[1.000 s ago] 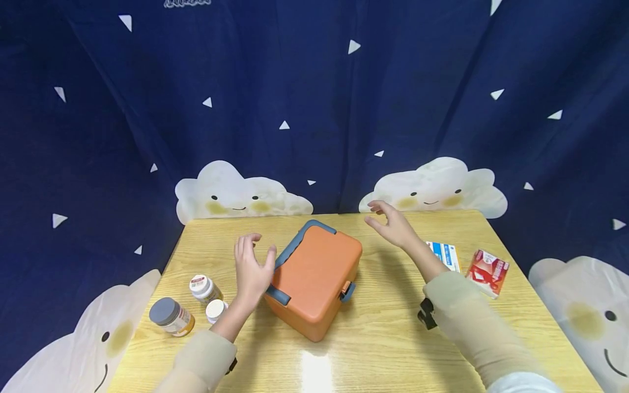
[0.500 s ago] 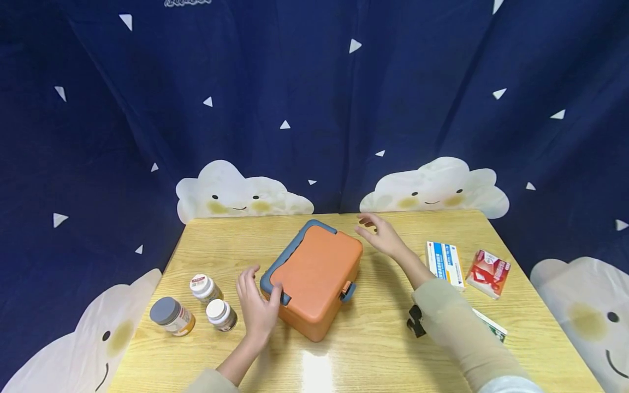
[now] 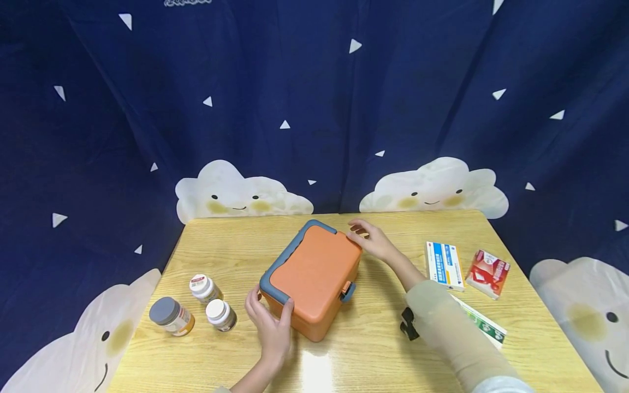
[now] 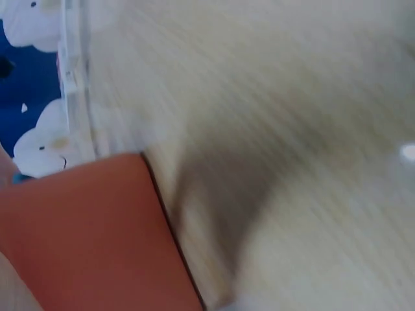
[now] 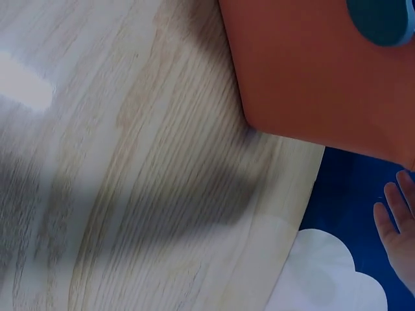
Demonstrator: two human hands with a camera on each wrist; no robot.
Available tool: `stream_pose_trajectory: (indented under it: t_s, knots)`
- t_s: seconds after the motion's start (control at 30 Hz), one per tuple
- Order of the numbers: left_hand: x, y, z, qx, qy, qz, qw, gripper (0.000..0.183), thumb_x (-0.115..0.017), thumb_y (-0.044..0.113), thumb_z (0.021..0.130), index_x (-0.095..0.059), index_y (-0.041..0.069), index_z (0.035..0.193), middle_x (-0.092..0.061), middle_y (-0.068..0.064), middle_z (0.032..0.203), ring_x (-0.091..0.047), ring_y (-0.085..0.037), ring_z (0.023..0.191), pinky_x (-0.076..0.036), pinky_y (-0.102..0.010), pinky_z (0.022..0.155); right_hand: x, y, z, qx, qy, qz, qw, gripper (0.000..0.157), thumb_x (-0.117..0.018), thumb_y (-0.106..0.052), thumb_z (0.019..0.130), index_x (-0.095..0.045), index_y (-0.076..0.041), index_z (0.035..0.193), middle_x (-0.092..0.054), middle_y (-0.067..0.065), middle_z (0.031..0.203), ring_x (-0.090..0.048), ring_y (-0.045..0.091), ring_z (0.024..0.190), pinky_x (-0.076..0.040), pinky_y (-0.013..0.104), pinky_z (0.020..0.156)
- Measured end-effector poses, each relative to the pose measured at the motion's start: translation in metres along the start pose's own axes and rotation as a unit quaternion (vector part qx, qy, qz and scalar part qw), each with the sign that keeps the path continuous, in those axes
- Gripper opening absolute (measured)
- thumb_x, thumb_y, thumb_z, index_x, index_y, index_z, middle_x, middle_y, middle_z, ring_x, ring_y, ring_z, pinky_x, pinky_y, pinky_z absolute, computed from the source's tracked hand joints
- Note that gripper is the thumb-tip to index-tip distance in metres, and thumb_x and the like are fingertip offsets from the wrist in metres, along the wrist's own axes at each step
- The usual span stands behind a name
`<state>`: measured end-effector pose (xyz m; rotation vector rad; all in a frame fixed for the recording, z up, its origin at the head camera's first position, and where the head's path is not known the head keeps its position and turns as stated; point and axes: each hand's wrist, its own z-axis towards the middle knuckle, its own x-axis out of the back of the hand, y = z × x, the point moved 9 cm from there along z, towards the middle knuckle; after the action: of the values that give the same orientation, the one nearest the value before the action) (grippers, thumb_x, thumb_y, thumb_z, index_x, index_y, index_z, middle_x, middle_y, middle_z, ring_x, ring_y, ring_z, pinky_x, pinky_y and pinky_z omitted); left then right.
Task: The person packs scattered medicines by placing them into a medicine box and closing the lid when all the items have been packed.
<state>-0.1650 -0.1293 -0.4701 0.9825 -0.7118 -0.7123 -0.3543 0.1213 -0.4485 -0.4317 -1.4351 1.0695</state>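
Observation:
An orange storage box (image 3: 314,267) with a folded blue handle (image 3: 285,261) and a blue latch (image 3: 348,292) stands closed and turned at an angle on the table. My left hand (image 3: 272,333) grips its near-left end, thumb at the lid's edge and fingers round the side. In the left wrist view, skin shows on both sides of the orange wall (image 4: 97,240). My right hand (image 3: 374,240) is at the far-right corner, thumb right at the lid's edge, other fingers extended behind it. The right wrist view has its fingers (image 5: 387,223) loosely spread close to the box (image 5: 311,71).
Left on the table (image 3: 216,251) stand a grey-lidded jar (image 3: 172,316) and two white-capped bottles, one (image 3: 205,288) behind the other (image 3: 221,315). To the right lie a blue-white carton (image 3: 444,265), a red carton (image 3: 488,274) and a green-white carton (image 3: 484,325), partly under the right sleeve.
My left hand has moved down and right from beside the handle onto the box's near-left end. My right hand has come left and down to the far-right corner. The box has stayed put.

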Motion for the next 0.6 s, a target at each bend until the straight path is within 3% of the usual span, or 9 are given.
stream_pose_trajectory:
  t_s: [0.23, 0.4, 0.6]
  knots:
    - [-0.008, -0.002, -0.013, 0.042, -0.007, -0.044, 0.9981, 0.08, -0.067, 0.017, 0.079, -0.017, -0.005, 0.138, -0.017, -0.02, 0.138, -0.02, -0.034, 0.126, -0.017, -0.054, 0.1, -0.014, 0.004, 0.0, -0.007, -0.026, 0.008, 1.0, 0.043, -0.054, -0.029, 0.091, -0.05, -0.004, 0.126, -0.057, 0.018, 0.118, -0.055, 0.032, 0.105, -0.044, 0.044, 0.088]
    - [-0.014, -0.004, -0.018, 0.075, -0.026, -0.049, 0.9957, 0.088, -0.066, 0.021, 0.081, -0.008, -0.002, 0.143, -0.007, -0.019, 0.146, -0.009, -0.037, 0.134, -0.009, -0.058, 0.103, -0.02, 0.003, -0.001, 0.001, -0.042, 0.017, 0.999, 0.045, -0.052, -0.028, 0.092, -0.047, -0.003, 0.129, -0.054, 0.019, 0.122, -0.053, 0.036, 0.108, -0.041, 0.049, 0.09]
    - [-0.018, -0.005, -0.02, 0.084, -0.035, -0.051, 0.9945, 0.092, -0.066, 0.022, 0.081, -0.003, 0.003, 0.145, -0.002, -0.016, 0.148, -0.005, -0.037, 0.135, -0.007, -0.059, 0.103, -0.021, 0.004, -0.001, 0.0, -0.044, 0.01, 0.999, 0.042, -0.052, -0.03, 0.092, -0.053, -0.006, 0.126, -0.056, 0.014, 0.122, -0.055, 0.03, 0.104, -0.044, 0.043, 0.086]
